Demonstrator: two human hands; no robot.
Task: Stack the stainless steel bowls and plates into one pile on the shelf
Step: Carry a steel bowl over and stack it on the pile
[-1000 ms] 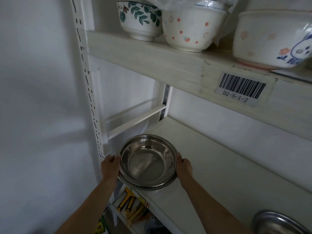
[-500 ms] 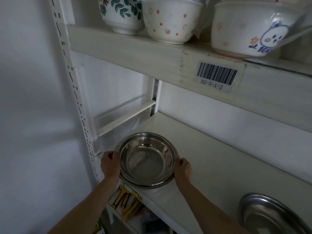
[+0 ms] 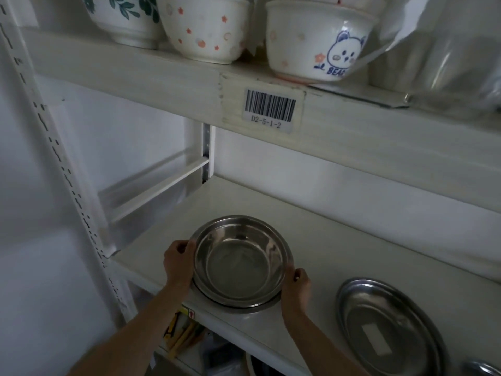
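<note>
We were in the middle of making the pile. Our two hands held a round steel bowl [image 3: 240,260] that sat near the front edge of the white shelf [image 3: 311,240], at about 6 o'clock in our view. A second rim peeked out under it, so we think it was already sitting in another bowl or on a plate. We could not tell which.

Our left hand [image 3: 179,263] was at the bowl's 9 o'clock side, with the fingers curled round the rim. Our right hand [image 3: 296,286] was at its 4 o'clock side, also curled against the rim, thumb up top.

An oval steel plate [image 3: 387,327] lay flat on the same shelf at about 4 o'clock from the bowl, well apart from it. A small pale patch showed in its middle, maybe a sticker or just light. One more shiny rim [image 3: 484,369] poked in at the bottom right corner, mostly cut off.

We think the next move was to let go here and reach right for the oval plate. It was wide and shallow, so it would need a hold on both sides and a level carry. It looked broader than the bowl, so it might sit better under the pile than on top.

The steel was smooth, shiny and slippery looking. The shelf was flat and plain. On the shelf above sat painted china bowls [image 3: 206,28], round and deep, beside a barcode label [image 3: 269,108].
</note>
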